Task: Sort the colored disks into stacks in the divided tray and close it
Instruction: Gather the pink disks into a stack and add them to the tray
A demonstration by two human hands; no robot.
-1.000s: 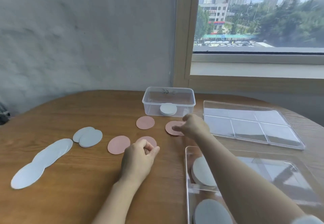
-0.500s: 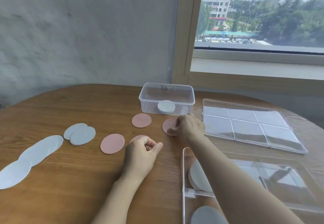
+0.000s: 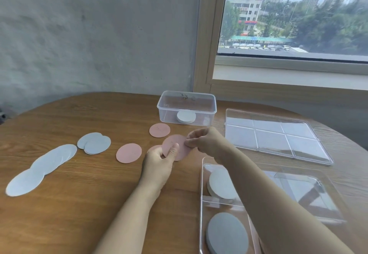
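1. Pinching at centre frame: the held pink disk [image 3: 175, 147] is up off the surface [image 3: 79, 204], tilted, caught between both hands.
2. The left hand [image 3: 159, 162] has its grip on the disk's lower left edge, thumb pressed on top.
3. The right hand [image 3: 205, 141] has its grip nipping the disk's right edge between thumb and fingertips.
4. A second pink disk [image 3: 154, 148] peeks out behind the left hand; whether it is held or lying flat, I cannot tell.
5. Two more pink disks lie flat: one left of the hands [image 3: 128, 153], one above them [image 3: 159, 130].
6. Further left sit an overlapping grey pair [image 3: 94, 143] and a fanned row of pale disks [image 3: 39, 168].
7. Lower right, the divided tray [image 3: 201, 194] holds a grey stack [image 3: 221, 186] in one compartment and another [image 3: 227, 234] in the compartment below it.
8. The clear lid [image 3: 278, 136] lies flat at right, apart from the tray.
9. At upper centre, a clear tub [image 3: 186, 100] holds a white stack [image 3: 186, 117].
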